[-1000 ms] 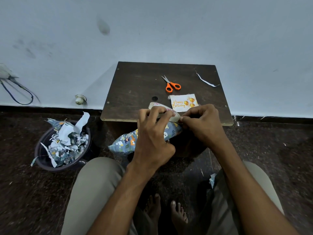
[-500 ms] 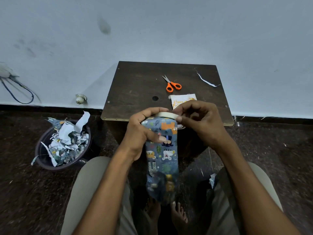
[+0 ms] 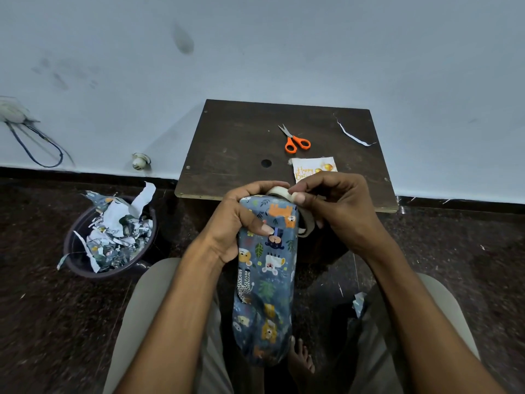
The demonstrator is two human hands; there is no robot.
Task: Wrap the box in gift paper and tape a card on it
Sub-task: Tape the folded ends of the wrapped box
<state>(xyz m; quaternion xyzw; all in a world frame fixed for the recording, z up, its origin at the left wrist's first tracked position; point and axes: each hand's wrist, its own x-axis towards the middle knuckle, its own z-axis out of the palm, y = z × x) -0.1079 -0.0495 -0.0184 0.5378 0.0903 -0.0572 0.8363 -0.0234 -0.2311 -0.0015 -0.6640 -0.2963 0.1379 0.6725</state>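
The box wrapped in blue animal-print gift paper [image 3: 265, 282] stands on end between my knees, in front of the dark wooden table [image 3: 241, 143]. My left hand [image 3: 235, 223] grips its upper part, thumb pressed on the front face. A cream tape roll [image 3: 295, 206] sits against the box's top right corner. My right hand [image 3: 335, 206] pinches the roll's rim with thumb and forefinger. The white "Happy Birthday" card [image 3: 311, 166] lies on the table just beyond my right hand, partly hidden by it.
Orange-handled scissors [image 3: 295, 140] lie mid-table, and a thin paper strip [image 3: 352, 135] lies at the back right. A dark bin full of paper scraps [image 3: 110, 234] stands on the floor to the left. A cable [image 3: 37, 143] hangs on the wall. My bare foot [image 3: 301, 356] shows below the box.
The wrapped box swung from lying sideways behind my left hand to standing upright between my knees. My left hand moved to its upper part. The tape roll now sits at the box's top.
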